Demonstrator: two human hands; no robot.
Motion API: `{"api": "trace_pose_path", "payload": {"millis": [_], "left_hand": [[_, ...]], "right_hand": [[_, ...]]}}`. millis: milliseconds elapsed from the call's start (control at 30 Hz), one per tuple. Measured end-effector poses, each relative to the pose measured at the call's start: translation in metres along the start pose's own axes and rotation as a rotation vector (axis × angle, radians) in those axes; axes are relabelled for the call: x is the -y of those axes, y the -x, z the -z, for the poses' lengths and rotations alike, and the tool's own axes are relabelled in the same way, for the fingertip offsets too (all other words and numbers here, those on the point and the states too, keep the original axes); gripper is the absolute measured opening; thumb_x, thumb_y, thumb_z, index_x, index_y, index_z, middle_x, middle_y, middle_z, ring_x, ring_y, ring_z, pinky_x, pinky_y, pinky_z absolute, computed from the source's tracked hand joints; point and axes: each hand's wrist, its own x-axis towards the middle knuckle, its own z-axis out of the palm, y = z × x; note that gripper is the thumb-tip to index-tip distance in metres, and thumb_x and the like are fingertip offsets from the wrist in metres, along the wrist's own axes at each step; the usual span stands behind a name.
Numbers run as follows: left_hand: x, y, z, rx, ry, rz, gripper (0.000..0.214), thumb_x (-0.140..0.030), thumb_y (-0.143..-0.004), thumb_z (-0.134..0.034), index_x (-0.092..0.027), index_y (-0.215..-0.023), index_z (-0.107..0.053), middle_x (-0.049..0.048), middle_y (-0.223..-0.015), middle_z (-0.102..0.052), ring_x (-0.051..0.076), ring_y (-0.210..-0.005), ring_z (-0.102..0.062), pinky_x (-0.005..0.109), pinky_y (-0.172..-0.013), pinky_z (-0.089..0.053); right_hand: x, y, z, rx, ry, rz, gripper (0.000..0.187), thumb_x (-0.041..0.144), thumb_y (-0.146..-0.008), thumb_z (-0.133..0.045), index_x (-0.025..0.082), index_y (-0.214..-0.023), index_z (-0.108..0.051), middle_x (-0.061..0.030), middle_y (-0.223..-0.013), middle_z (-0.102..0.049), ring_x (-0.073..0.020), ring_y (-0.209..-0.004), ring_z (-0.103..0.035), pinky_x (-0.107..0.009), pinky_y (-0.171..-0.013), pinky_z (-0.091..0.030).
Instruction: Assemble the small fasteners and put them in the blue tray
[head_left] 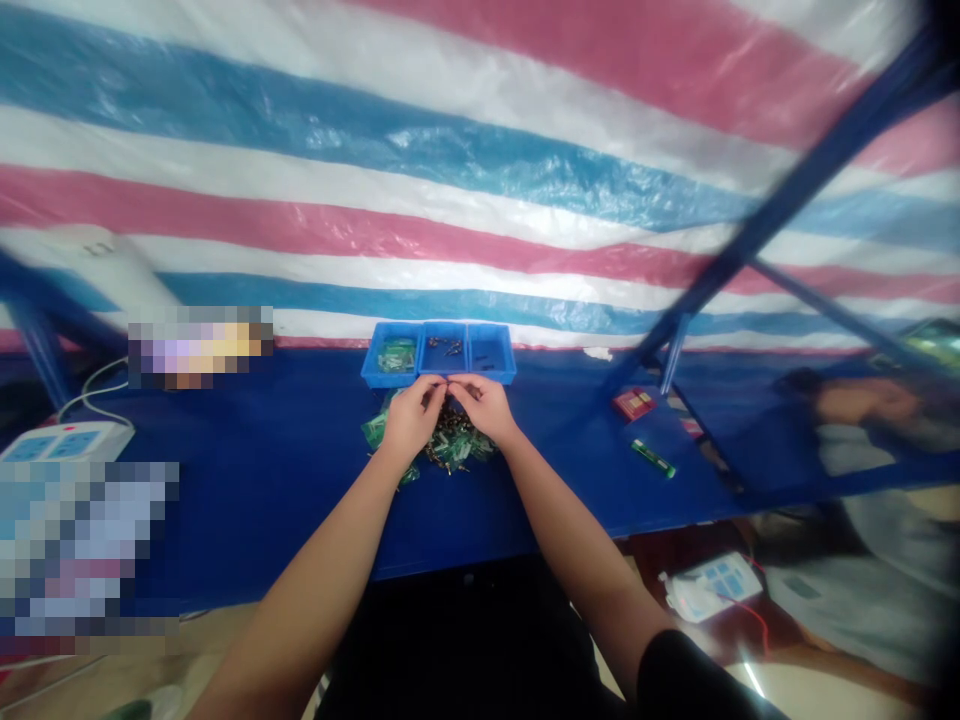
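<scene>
My left hand [411,418] and my right hand [484,406] meet at the fingertips, just in front of the blue trays. Both are closed in a pinch; whatever lies between the fingers is too small to make out. Beneath them spreads a pile of small metal parts and green and clear pieces [453,446]. Behind the hands stand three joined blue trays: the left tray [367,372] holds green and clear pieces, the middle tray [442,330] a few dark metal parts, the right tray [501,345] a few small dark pieces.
On the blue table [285,470], a red box [633,403] and a green tube [652,458] lie to the right. A power strip [71,440] sits at the left. Blue metal bars [750,250] slant at the right, where another person's hand [862,400] shows blurred.
</scene>
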Motion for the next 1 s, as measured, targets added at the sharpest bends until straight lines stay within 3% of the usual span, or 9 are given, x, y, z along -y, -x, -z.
{"api": "trace_pose_path", "payload": {"millis": [233,667,1000], "left_hand": [[-0.0017,0.0007,0.0012,0.019,-0.013,0.022,0.024,-0.04,-0.095,-0.046,-0.023,-0.103,-0.061,0.0011,-0.082,-0.07,0.015,-0.068,-0.064,0.025,-0.067,-0.046],[-0.0046,0.0015,0.0013,0.017,0.017,0.036,0.027,-0.041,-0.095,-0.048,-0.023,-0.11,-0.06,0.0016,-0.086,-0.072,0.017,-0.074,-0.067,0.025,-0.069,-0.047],[0.0001,0.0002,0.0005,0.018,-0.092,0.008,0.029,-0.041,-0.098,-0.04,-0.021,-0.1,-0.061,0.0032,-0.079,-0.069,0.018,-0.069,-0.065,0.027,-0.066,-0.045]], "right_hand": [[-0.0038,0.0007,-0.0032,0.04,-0.093,0.026,0.033,0.036,-0.082,-0.067,0.019,-0.11,-0.072,-0.006,-0.093,-0.074,-0.0176,-0.081,-0.069,-0.031,-0.078,-0.057],[-0.0031,0.0001,-0.0019,0.018,-0.027,0.015,0.029,0.038,-0.085,-0.064,0.02,-0.106,-0.074,-0.0065,-0.099,-0.075,-0.0184,-0.083,-0.07,-0.032,-0.079,-0.057],[-0.002,0.0021,-0.005,0.053,-0.046,0.006,0.031,0.036,-0.081,-0.068,0.018,-0.107,-0.073,-0.0064,-0.095,-0.075,-0.0179,-0.081,-0.071,-0.031,-0.077,-0.057]]}}
